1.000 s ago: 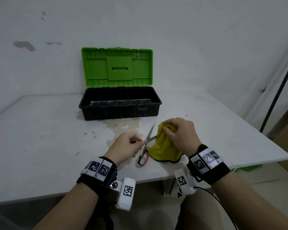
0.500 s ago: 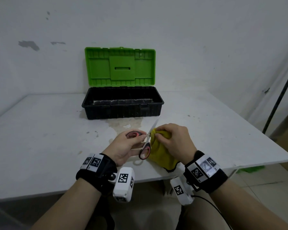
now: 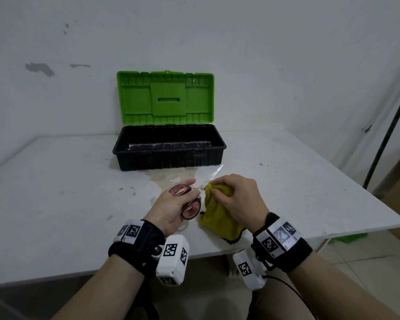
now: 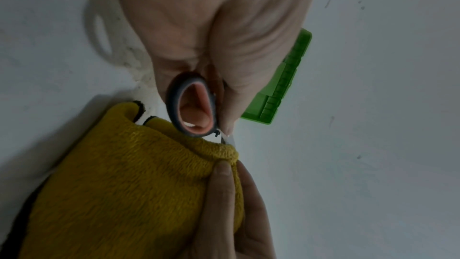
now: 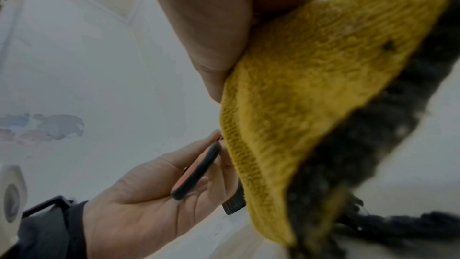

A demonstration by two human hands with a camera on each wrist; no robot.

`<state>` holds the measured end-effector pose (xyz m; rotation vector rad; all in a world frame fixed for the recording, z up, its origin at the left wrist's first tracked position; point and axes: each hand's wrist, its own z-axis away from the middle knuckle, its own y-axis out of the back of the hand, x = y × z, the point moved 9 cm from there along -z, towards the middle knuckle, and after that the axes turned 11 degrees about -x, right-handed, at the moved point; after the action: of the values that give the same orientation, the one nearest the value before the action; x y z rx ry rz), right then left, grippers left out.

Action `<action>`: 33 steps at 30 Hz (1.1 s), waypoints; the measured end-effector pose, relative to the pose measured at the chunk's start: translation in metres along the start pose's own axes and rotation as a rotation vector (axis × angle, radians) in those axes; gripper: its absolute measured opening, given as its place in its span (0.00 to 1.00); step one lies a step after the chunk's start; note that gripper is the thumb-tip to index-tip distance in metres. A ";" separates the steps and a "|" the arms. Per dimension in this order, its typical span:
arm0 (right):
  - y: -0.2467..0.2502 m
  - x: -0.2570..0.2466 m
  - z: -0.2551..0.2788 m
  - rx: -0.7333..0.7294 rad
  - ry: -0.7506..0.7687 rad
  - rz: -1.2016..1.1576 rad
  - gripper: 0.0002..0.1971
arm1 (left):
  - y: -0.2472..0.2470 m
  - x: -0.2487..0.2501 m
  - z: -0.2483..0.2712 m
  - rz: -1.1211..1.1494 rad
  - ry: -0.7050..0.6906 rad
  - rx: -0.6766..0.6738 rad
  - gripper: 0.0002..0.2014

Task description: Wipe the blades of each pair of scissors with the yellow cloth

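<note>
My left hand (image 3: 176, 204) grips the black-and-red handles of a pair of scissors (image 3: 189, 204), lifted just above the white table (image 3: 56, 204). The blades (image 3: 215, 174) point up and away toward the toolbox. My right hand (image 3: 236, 197) pinches the yellow cloth (image 3: 217, 215) around the base of the blades; the cloth hangs down to the table edge. In the left wrist view one handle loop (image 4: 191, 105) shows beside the cloth (image 4: 124, 184), with a thumb pressing the fold. In the right wrist view the cloth (image 5: 311, 86) covers the blades.
An open toolbox with a black tray (image 3: 169, 148) and upright green lid (image 3: 165, 98) stands at the back middle of the table. A stained patch (image 3: 171, 179) lies in front of it. A dark pole (image 3: 388, 135) leans at the right, beyond the table edge.
My left hand has lifted the scissors off the table and turned the handles toward me. My right hand, with the cloth, has closed round the base of the blades.
</note>
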<state>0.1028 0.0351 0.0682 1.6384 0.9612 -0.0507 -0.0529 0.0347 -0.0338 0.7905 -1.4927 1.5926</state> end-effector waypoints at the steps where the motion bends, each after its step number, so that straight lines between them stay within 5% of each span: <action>1: 0.000 -0.001 0.000 -0.002 0.001 0.001 0.07 | 0.002 -0.001 0.000 0.013 -0.001 0.027 0.13; 6: -0.002 -0.005 -0.001 -0.011 0.012 0.008 0.07 | 0.003 -0.001 0.001 0.021 -0.002 0.065 0.05; 23: -0.013 -0.008 0.000 -0.039 0.040 0.050 0.07 | 0.005 0.005 0.006 -0.141 -0.044 0.045 0.03; 27: -0.013 -0.009 0.001 -0.041 0.042 0.045 0.07 | 0.012 0.002 0.002 -0.067 -0.013 0.098 0.09; 33: -0.012 -0.012 0.001 -0.042 0.047 0.035 0.07 | 0.014 -0.005 0.006 0.071 0.041 0.130 0.04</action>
<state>0.0885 0.0274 0.0643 1.6235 0.9634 0.0316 -0.0635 0.0279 -0.0444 0.7799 -1.4124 1.7629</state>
